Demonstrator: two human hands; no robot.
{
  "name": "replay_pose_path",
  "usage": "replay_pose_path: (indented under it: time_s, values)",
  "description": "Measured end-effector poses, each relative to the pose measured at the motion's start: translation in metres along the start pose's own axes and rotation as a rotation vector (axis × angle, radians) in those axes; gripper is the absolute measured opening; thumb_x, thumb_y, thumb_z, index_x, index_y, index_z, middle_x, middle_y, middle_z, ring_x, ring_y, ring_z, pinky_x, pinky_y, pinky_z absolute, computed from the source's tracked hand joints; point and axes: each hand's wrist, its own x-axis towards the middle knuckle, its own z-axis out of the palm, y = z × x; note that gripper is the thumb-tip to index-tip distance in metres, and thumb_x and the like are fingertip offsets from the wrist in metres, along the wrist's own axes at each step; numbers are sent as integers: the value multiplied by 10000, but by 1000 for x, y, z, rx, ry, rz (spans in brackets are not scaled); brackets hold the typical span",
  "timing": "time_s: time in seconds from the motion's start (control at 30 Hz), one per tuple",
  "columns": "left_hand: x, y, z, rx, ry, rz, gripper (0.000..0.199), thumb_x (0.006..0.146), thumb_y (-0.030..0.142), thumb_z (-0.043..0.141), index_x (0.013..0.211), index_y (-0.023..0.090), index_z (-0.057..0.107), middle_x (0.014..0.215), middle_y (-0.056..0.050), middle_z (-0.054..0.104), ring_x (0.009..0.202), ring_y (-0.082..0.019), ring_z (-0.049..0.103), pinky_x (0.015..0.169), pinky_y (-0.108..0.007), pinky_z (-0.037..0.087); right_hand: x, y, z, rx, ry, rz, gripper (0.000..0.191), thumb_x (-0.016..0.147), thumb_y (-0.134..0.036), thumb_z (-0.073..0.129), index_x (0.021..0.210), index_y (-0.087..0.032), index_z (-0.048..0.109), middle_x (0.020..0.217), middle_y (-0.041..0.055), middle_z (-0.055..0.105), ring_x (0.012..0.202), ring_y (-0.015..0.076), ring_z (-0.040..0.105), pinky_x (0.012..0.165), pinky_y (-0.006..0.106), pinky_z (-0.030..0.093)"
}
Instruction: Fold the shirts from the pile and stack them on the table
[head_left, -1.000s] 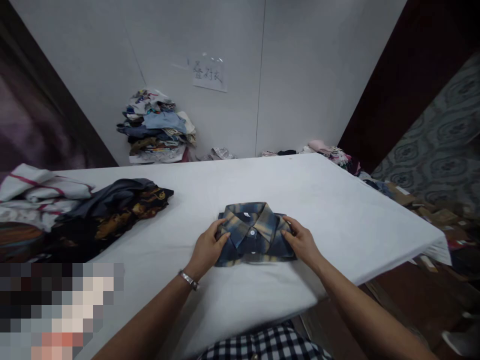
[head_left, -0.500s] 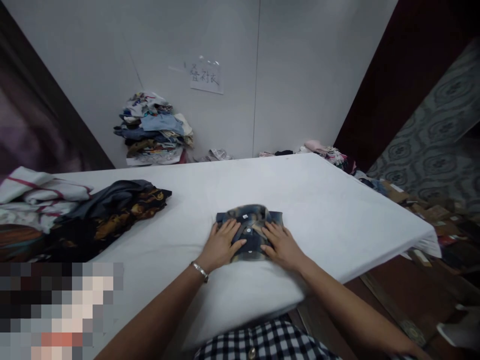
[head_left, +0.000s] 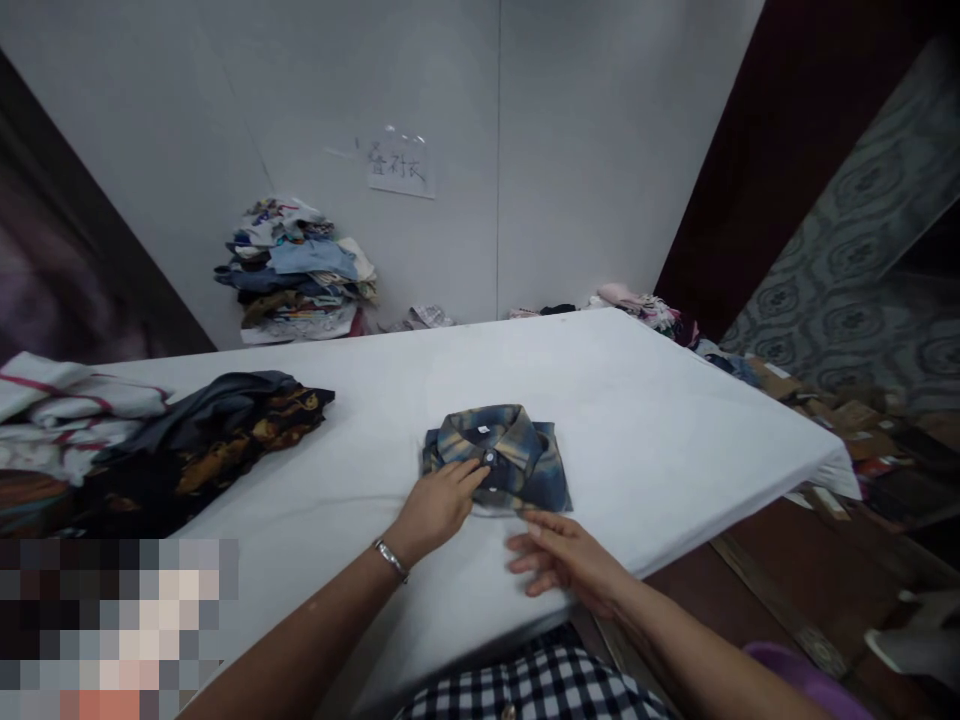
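On the wide white table (head_left: 645,400), I see one folded plaid shirt (head_left: 529,470).
The shirt is soft, almost rectangular, blue and tan, with pointed collar. My left hand (head_left: 435,508) lies upon its near left part, fingers extended and close together. My right hand (head_left: 574,562) is just beside its near edge, fingers loosely apart; contact I cannot tell. One small round button (head_left: 490,458) is pale.

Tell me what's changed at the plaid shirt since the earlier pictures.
The right hand has let go of the plaid shirt and drawn back to its near edge. The left hand, first gripping a side, now rests its fingers on the front. The shirt stays folded on the table.
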Motion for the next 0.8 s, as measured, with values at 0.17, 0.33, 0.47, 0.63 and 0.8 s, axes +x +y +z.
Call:
replay_pose_path:
  time_s: [0.17,0.33,0.47,0.63,0.8]
  values:
    - [18,24,-12,57,45,11,506,843,151,402,1334,223,500,1370,-69,541,1216,-233,530,957,-400,487,25,-18,21,309,-45,-157,485,689,-512,758,1022,-209,578,1090,72,658,978,214,635,716,347,558]
    - [20,42,6,108,95,0,492,837,157,409,1303,263,524,1347,-81,561,1145,-259,585,788,-384,564,56,-29,33,485,148,-366,407,629,-353,811,954,-198,622,926,31,700,808,177,652,633,286,543]
    - [29,45,-2,136,289,107,479,882,283,439,1361,271,453,1441,-77,459,1269,-267,487,948,-449,505,71,-53,12,576,231,-489,296,605,-235,778,856,-172,632,774,9,701,638,143,640,540,237,527]
    - [24,32,-9,128,424,156,473,876,347,501,1340,263,460,1467,-76,423,1295,-261,463,986,-425,496,86,-145,-67,530,308,-641,178,614,-166,692,775,-174,616,664,-7,688,532,133,621,470,214,504]
    - [4,2,17,76,367,101,384,871,338,522,1255,314,535,1452,-34,449,1190,-216,569,871,-321,568,94,-228,-164,328,497,-722,59,736,-135,627,760,-177,593,676,-23,660,553,115,610,538,229,523]
